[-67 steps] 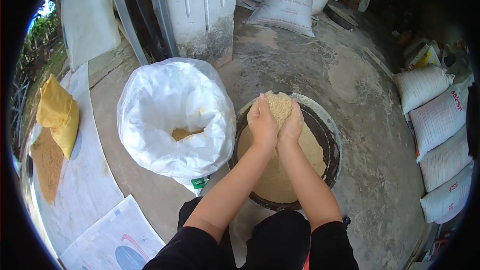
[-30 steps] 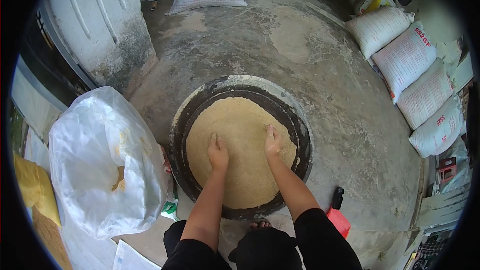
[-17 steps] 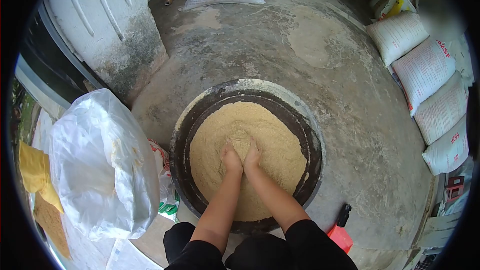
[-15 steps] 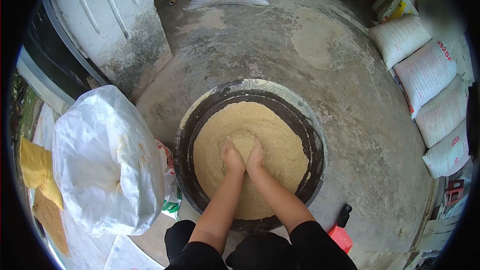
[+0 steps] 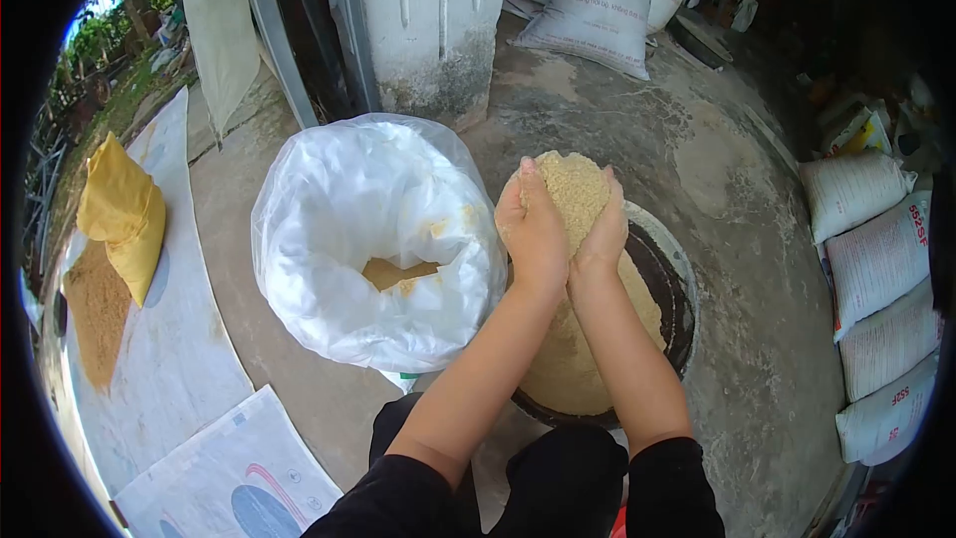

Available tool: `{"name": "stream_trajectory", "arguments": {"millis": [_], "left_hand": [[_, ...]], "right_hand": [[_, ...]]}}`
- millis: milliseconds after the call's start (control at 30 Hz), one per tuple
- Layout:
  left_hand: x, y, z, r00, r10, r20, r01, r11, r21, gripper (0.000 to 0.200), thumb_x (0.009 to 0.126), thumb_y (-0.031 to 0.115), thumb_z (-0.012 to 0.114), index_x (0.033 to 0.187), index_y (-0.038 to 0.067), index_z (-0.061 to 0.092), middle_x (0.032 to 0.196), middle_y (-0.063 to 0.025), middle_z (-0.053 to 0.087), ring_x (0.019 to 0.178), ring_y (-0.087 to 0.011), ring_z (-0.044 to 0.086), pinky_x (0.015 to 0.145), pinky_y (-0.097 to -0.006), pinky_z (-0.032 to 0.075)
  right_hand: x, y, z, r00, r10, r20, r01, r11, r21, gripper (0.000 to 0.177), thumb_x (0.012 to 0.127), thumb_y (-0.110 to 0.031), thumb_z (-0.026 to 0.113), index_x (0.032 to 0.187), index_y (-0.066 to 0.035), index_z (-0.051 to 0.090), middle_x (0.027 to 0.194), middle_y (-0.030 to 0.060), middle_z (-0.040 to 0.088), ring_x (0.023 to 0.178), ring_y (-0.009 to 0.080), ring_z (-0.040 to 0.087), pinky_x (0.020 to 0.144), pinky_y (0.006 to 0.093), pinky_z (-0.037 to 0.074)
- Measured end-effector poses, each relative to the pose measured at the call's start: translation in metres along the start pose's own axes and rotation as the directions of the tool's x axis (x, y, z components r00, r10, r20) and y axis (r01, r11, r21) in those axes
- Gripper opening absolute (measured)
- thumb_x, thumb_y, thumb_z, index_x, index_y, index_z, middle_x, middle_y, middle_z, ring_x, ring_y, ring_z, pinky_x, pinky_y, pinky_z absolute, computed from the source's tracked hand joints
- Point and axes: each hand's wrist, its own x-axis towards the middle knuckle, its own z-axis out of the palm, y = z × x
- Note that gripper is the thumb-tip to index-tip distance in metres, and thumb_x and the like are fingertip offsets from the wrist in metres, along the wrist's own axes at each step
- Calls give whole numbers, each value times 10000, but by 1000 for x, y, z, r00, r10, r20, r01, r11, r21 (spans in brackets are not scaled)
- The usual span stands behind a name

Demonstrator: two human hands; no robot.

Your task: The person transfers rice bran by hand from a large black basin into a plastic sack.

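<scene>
Cupped together, my left hand (image 5: 538,224) and my right hand (image 5: 603,229) hold a heaped mound of pale yellow bran-like meal (image 5: 570,191). They are raised above the far left part of a round black tub (image 5: 680,324), whose rim is crusted with pale residue. More of the same meal (image 5: 578,364) lies inside the tub, partly hidden by my forearms. Just left of my hands stands a wide-mouthed white sack with a clear plastic liner (image 5: 299,219). Some brownish meal (image 5: 390,274) shows at the bottom of its opening.
A yellow sack (image 5: 124,214) stands by a brown heap of grain or meal (image 5: 95,309) on a pale sheet (image 5: 189,309) at the left. Full white sacks (image 5: 881,249) line the right side. Another printed sack (image 5: 597,5) stands behind, beside a white pillar (image 5: 433,10).
Both hands have lifted out of the tub with a heap of meal between them. The view has turned left, so the lined sack now sits nearer the middle.
</scene>
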Motion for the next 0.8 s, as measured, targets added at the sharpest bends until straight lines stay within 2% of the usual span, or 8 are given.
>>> {"name": "stream_trajectory", "arguments": {"millis": [200, 267, 400, 467, 533, 600, 667, 800], "left_hand": [[23, 89, -52, 951, 199, -236, -206, 979, -3, 347, 921, 280, 409, 850, -13, 578, 801, -57, 597, 703, -109, 545, 635, -240, 444], [31, 103, -74, 933, 232, -275, -205, 971, 126, 356, 914, 280, 414, 876, -38, 569, 821, -84, 601, 724, -143, 561, 660, -271, 456], [62, 87, -122, 932, 232, -280, -141, 940, 310, 375, 895, 290, 434, 946, -59, 562, 893, -134, 600, 811, -201, 568, 748, -311, 445], [69, 78, -126, 831, 427, -357, -185, 817, 546, 399, 873, 296, 454, 1023, -63, 546, 998, -176, 577, 930, -243, 543, 841, -333, 400], [67, 81, -122, 863, 423, -277, -197, 785, 587, 404, 868, 297, 463, 1046, -57, 539, 1038, -179, 562, 969, -244, 527, 862, -328, 383], [54, 82, -103, 890, 413, -192, -214, 751, 624, 411, 862, 298, 473, 1070, -52, 532, 1078, -183, 548, 1008, -246, 511, 882, -323, 365], [37, 90, -79, 940, 316, -125, -206, 821, 532, 410, 854, 287, 491, 1084, -51, 520, 1080, -170, 549, 996, -250, 517, 873, -325, 368], [0, 54, -31, 959, 263, 107, -283, 851, 442, 284, 863, 199, 497, 1024, -31, 542, 980, -104, 579, 913, -168, 545, 804, -282, 412]], "right_hand": [[-42, 44, 99, 970, 177, 168, -170, 984, -58, 375, 859, -304, 456, 996, 28, 563, 970, 109, 585, 814, 196, 575, 736, 296, 445], [-53, 61, 118, 945, 247, 215, -238, 969, -70, 367, 857, -304, 461, 961, 27, 579, 948, 106, 592, 791, 196, 575, 720, 302, 446], [-51, 107, 121, 956, 139, 260, 12, 862, -506, 351, 860, -292, 447, 830, 24, 597, 798, 157, 605, 731, 258, 571, 675, 351, 430], [-50, 111, 121, 956, 57, 287, 151, 744, -651, 351, 861, -285, 444, 783, 23, 593, 751, 182, 597, 711, 294, 566, 661, 370, 421], [-50, 100, 113, 847, -144, 512, 494, 571, -656, 338, 861, -267, 440, 759, 29, 567, 735, 218, 565, 695, 367, 531, 649, 396, 406], [-48, 84, 105, 827, -179, 534, 521, 602, -605, 329, 862, -249, 439, 721, 27, 548, 740, 220, 558, 703, 399, 510, 640, 408, 398], [-36, 72, 87, 819, -257, 513, 560, 552, -618, 335, 868, -255, 441, 759, 34, 574, 771, 211, 583, 738, 369, 546, 672, 389, 416], [-12, 30, 26, 842, -297, 450, 518, 677, -522, 363, 889, -273, 442, 897, 48, 611, 886, 176, 624, 858, 253, 589, 786, 328, 427]]}}
